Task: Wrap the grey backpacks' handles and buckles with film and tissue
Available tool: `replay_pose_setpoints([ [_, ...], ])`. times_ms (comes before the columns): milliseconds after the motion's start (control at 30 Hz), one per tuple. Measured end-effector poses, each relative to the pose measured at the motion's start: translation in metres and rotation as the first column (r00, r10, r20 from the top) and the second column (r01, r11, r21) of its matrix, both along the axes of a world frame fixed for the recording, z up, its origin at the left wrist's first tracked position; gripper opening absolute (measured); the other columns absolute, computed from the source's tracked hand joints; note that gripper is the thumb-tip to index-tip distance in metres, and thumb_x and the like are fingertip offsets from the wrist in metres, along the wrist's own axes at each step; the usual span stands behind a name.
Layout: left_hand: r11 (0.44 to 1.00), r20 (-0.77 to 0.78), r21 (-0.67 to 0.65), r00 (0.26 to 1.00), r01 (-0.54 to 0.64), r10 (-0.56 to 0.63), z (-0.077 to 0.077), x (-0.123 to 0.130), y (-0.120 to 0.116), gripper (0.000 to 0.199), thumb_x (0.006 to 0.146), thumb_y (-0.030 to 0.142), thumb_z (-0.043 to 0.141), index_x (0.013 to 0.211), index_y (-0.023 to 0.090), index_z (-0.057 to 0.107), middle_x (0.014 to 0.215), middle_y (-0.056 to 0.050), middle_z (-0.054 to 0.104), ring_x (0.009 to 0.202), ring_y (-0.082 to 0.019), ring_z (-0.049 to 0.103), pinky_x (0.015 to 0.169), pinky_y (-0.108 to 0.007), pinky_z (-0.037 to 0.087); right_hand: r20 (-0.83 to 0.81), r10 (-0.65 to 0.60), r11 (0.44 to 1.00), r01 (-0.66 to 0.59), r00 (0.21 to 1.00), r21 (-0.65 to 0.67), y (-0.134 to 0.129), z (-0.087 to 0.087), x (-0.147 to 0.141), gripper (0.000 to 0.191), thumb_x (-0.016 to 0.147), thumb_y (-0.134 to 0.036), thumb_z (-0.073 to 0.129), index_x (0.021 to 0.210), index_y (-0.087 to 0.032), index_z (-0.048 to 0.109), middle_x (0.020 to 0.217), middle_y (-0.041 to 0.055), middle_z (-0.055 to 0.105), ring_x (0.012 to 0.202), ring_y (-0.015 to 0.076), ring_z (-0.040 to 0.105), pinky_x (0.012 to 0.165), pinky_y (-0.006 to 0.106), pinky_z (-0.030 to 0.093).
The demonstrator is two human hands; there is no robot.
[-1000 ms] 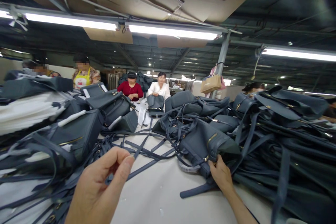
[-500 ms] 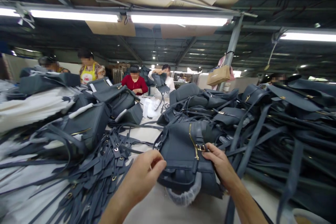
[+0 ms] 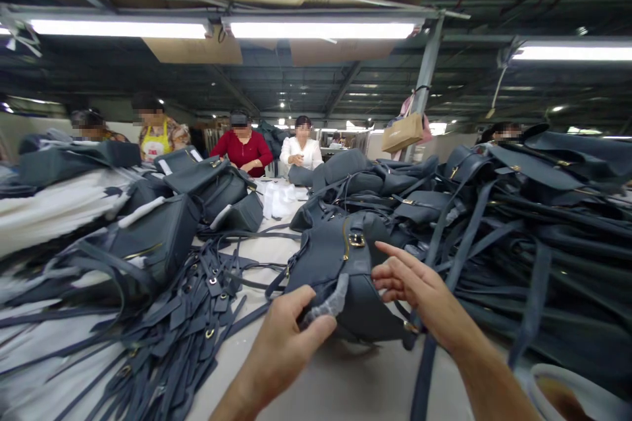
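In front of me a dark blue-grey leather bag (image 3: 320, 243) rests on the pale table, turned at an angle. It has a gold zip and a gold buckle (image 3: 356, 240) on a strap. My left hand (image 3: 286, 345) is closed at the bag's near left edge, thumb and forefinger around the handle (image 3: 333, 299), which is wrapped in clear film. The left hand's other fingers are hidden. Beside the bag's right side is my right hand (image 3: 419, 293), its fingers stretched out and apart, holding nothing.
A heap of loose straps (image 3: 187, 329) with gold fittings lies on the left, below more bags (image 3: 153, 237). Bags and long straps are piled high on the right (image 3: 543, 263). A white bowl (image 3: 543, 378) stands at lower right. Several people sit across the table.
The bag has turned and tilted. My left hand has moved onto its wrapped handle, while my right hand has let go of the buckle area and opened. A person opposite has lowered a bag.
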State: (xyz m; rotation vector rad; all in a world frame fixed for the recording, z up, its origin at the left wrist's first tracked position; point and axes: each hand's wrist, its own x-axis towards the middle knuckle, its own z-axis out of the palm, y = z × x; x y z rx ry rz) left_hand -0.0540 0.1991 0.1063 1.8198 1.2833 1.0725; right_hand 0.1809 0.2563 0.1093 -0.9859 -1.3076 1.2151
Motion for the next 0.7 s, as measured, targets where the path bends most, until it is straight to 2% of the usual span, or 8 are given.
replay_pose_setpoints([
  [100, 0.995, 0.334, -0.099, 0.943, 0.02, 0.014, 0.012, -0.012, -0.004, 0.024, 0.073, 0.038, 0.059, 0.066, 0.02, 0.045, 0.06, 0.006, 0.035, 0.057, -0.01, 0.031, 0.053, -0.024, 0.024, 0.149, 0.188, 0.977, -0.2, 0.971, 0.07, -0.021, 0.015, 0.011, 0.074, 0.081, -0.062, 0.062, 0.14, -0.023, 0.044, 0.125, 0.0145, 0.063, 0.114, 0.0285, 0.061, 0.086, 0.037, 0.053],
  [200, 0.986, 0.459, -0.156, 0.889, 0.064, 0.015, 0.025, -0.022, -0.017, 0.028, 0.069, 0.04, 0.062, 0.064, 0.02, 0.044, 0.056, 0.007, 0.034, 0.052, -0.008, 0.027, 0.049, -0.023, 0.02, 0.401, 0.162, 0.979, -0.199, 0.902, 0.052, -0.043, 0.026, 0.011, 0.065, 0.07, -0.051, 0.075, 0.125, -0.023, 0.057, 0.121, 0.0119, 0.064, 0.108, 0.0291, 0.062, 0.084, 0.035, 0.054],
  [267, 0.987, 0.432, -0.152, 0.902, 0.058, 0.014, 0.035, -0.03, -0.027, 0.028, 0.068, 0.039, 0.064, 0.064, 0.02, 0.045, 0.056, 0.006, 0.036, 0.051, -0.008, 0.03, 0.048, -0.022, 0.021, 0.524, 0.164, 0.984, -0.176, 0.836, -0.026, -0.056, 0.032, 0.004, 0.052, 0.067, -0.042, 0.078, 0.113, -0.022, 0.063, 0.104, 0.0075, 0.069, 0.09, 0.0254, 0.066, 0.074, 0.031, 0.055],
  [400, 0.997, 0.287, -0.041, 0.954, -0.073, 0.081, 0.049, -0.045, -0.036, 0.021, 0.072, 0.034, 0.063, 0.064, 0.018, 0.051, 0.057, 0.005, 0.04, 0.052, -0.009, 0.035, 0.049, -0.022, 0.025, 0.483, 0.481, 0.877, -0.4, 0.732, -0.267, -0.066, 0.03, -0.018, 0.044, 0.062, -0.038, 0.081, 0.101, -0.021, 0.071, 0.089, 0.0028, 0.073, 0.084, 0.0243, 0.067, 0.066, 0.026, 0.054],
  [433, 0.995, 0.262, -0.006, 0.96, -0.1, 0.098, 0.05, -0.047, -0.036, 0.02, 0.073, 0.032, 0.063, 0.063, 0.018, 0.051, 0.057, 0.005, 0.04, 0.053, -0.009, 0.035, 0.05, -0.022, 0.027, 0.488, 0.504, 0.864, -0.42, 0.713, -0.278, -0.066, 0.026, -0.024, 0.046, 0.06, -0.039, 0.082, 0.102, -0.021, 0.072, 0.091, 0.0029, 0.074, 0.086, 0.0253, 0.067, 0.067, 0.026, 0.054],
  [533, 0.973, 0.186, 0.112, 0.966, -0.204, 0.181, 0.048, -0.048, -0.029, 0.022, 0.078, 0.031, 0.061, 0.063, 0.02, 0.05, 0.058, 0.005, 0.042, 0.055, -0.011, 0.04, 0.053, -0.023, 0.032, 0.537, 0.434, 0.899, -0.384, 0.724, -0.208, -0.06, 0.009, -0.045, 0.043, 0.067, -0.044, 0.079, 0.104, -0.022, 0.075, 0.103, 0.0051, 0.074, 0.099, 0.0297, 0.065, 0.083, 0.035, 0.054],
  [600, 0.892, 0.155, 0.276, 0.932, -0.36, 0.328, 0.043, -0.048, -0.024, 0.015, 0.08, 0.029, 0.061, 0.071, 0.02, 0.055, 0.067, 0.004, 0.052, 0.066, -0.013, 0.049, 0.063, -0.024, 0.039, 0.409, 0.454, 0.891, -0.404, 0.792, -0.207, -0.057, -0.003, -0.06, 0.039, 0.076, -0.047, 0.073, 0.107, -0.023, 0.074, 0.113, 0.0058, 0.073, 0.111, 0.0311, 0.062, 0.097, 0.04, 0.049],
  [700, 0.614, 0.225, 0.546, 0.806, -0.57, 0.548, 0.04, -0.05, -0.022, 0.014, 0.083, 0.026, 0.063, 0.096, 0.02, 0.06, 0.094, -0.001, 0.061, 0.091, -0.018, 0.056, 0.085, -0.028, 0.042, -0.031, 0.482, 0.829, -0.467, 0.876, -0.308, -0.055, -0.012, -0.077, 0.046, 0.075, -0.046, 0.077, 0.113, -0.022, 0.07, 0.113, 0.0074, 0.074, 0.11, 0.0294, 0.066, 0.1, 0.042, 0.049],
])
